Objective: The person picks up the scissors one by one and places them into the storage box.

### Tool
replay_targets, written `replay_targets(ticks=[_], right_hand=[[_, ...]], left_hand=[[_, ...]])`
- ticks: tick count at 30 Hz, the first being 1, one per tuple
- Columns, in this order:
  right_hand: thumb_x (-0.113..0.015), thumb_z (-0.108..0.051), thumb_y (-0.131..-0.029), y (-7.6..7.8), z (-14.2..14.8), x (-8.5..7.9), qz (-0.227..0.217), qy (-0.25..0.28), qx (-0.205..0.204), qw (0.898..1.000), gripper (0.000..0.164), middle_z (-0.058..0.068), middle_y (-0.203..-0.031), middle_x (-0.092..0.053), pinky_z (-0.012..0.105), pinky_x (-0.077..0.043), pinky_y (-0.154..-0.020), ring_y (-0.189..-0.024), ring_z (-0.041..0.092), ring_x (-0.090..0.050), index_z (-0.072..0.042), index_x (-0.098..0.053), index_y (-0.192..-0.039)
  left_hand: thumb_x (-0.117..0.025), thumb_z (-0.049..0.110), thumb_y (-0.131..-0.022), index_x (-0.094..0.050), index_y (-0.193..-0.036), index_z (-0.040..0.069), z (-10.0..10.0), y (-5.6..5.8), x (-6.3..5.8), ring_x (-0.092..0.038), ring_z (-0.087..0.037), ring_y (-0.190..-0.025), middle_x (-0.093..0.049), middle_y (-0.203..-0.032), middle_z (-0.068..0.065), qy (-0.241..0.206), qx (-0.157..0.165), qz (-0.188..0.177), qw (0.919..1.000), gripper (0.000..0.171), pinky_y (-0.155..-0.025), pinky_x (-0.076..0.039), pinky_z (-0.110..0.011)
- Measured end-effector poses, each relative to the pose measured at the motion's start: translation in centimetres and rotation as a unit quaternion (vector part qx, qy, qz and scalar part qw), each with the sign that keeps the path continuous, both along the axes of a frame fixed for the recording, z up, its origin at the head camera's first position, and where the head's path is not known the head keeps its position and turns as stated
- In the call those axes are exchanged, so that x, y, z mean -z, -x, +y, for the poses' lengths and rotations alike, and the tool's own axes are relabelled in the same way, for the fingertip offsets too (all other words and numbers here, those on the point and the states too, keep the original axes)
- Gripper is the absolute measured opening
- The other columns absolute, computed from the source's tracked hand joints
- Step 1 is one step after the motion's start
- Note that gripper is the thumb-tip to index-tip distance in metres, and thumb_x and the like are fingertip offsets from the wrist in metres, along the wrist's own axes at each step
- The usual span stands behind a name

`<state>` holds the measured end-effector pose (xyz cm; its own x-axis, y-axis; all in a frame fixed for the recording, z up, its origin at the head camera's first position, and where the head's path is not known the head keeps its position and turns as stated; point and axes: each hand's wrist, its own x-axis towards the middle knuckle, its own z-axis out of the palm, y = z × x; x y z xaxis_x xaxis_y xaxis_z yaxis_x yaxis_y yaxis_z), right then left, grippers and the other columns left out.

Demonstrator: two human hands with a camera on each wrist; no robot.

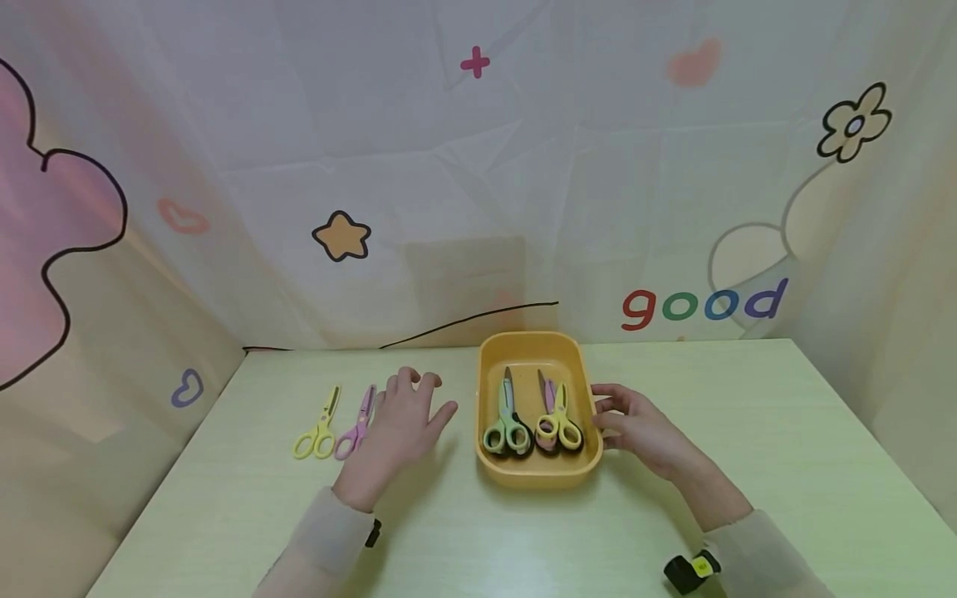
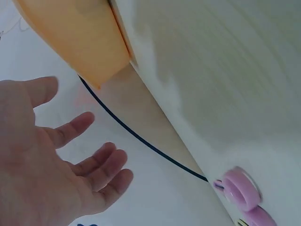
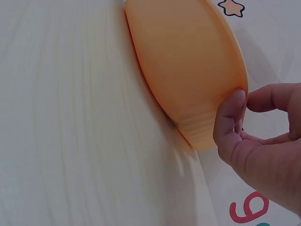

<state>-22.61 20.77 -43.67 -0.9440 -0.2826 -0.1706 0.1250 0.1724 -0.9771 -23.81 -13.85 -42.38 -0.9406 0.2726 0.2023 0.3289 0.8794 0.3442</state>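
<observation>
A yellow-orange plastic tray stands on the table with several scissors inside, among them green scissors and yellow scissors. At its right side, my right hand pinches the rim between thumb and finger, as the right wrist view shows on the tray wall. My left hand hovers left of the tray, fingers spread and holding nothing. Partly behind it lie purple scissors, whose handle shows in the left wrist view. Further left are yellow scissors, blades pointing away.
The pale wooden table ends at a printed curtain at the back, with more curtain on both sides. A black wrist device hangs by the right sleeve.
</observation>
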Motion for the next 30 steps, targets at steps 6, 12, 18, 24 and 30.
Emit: replay_targets(ticks=[6,12,18,24,30], right_hand=[[-0.054,-0.006,-0.102,0.0,0.0,0.1,-0.001,0.001,0.001,1.000,0.060,0.026,-0.129,-0.044,0.038,-0.058,-0.087,-0.107,0.031,-0.057,0.008,-0.028,-0.154],[-0.054,-0.005,-0.101,0.1,0.1,0.2,-0.002,0.003,0.003,1.000,0.061,0.026,-0.129,-0.043,0.037,-0.059,-0.086,-0.106,0.031,-0.056,0.008,-0.028,-0.154],[-0.054,-0.006,-0.101,0.2,0.2,0.2,0.002,0.001,0.000,1.000,0.060,0.026,-0.127,-0.043,0.036,-0.059,-0.085,-0.105,0.029,-0.057,0.009,-0.028,-0.153],[-0.055,-0.006,-0.101,0.2,0.2,0.2,-0.002,-0.002,0.002,1.000,0.060,0.025,-0.128,-0.042,0.036,-0.058,-0.086,-0.106,0.029,-0.056,0.008,-0.028,-0.153],[-0.054,-0.005,-0.101,0.1,0.2,0.2,-0.002,-0.003,0.003,1.000,0.061,0.026,-0.129,-0.042,0.037,-0.058,-0.086,-0.108,0.031,-0.056,0.009,-0.027,-0.153]], left_hand=[[-0.062,0.038,-0.102,-0.056,-0.132,0.003,-1.4,-0.3,0.6,-0.040,-0.049,-0.127,-0.043,-0.136,-0.031,0.034,-0.012,-0.041,0.9985,0.047,-0.114,-0.023,-0.065],[-0.062,0.039,-0.102,-0.053,-0.139,0.002,-2.4,-0.5,0.8,-0.028,-0.053,-0.141,-0.037,-0.144,-0.034,0.059,-0.029,-0.088,0.9940,0.053,-0.113,-0.025,-0.067],[-0.063,0.037,-0.102,-0.050,-0.142,0.000,-3.7,-0.4,0.9,-0.027,-0.053,-0.142,-0.030,-0.151,-0.038,0.087,-0.039,-0.111,0.9892,0.055,-0.108,-0.030,-0.069],[-0.063,0.036,-0.102,-0.048,-0.142,-0.003,-4.5,-0.6,0.7,-0.033,-0.057,-0.136,-0.031,-0.150,-0.040,0.115,-0.057,-0.125,0.9837,0.059,-0.106,-0.031,-0.071],[-0.064,0.036,-0.101,-0.048,-0.140,-0.009,-4.7,-0.7,0.7,-0.039,-0.056,-0.129,-0.040,-0.141,-0.040,0.131,-0.063,-0.137,0.9799,0.062,-0.101,-0.034,-0.071]])
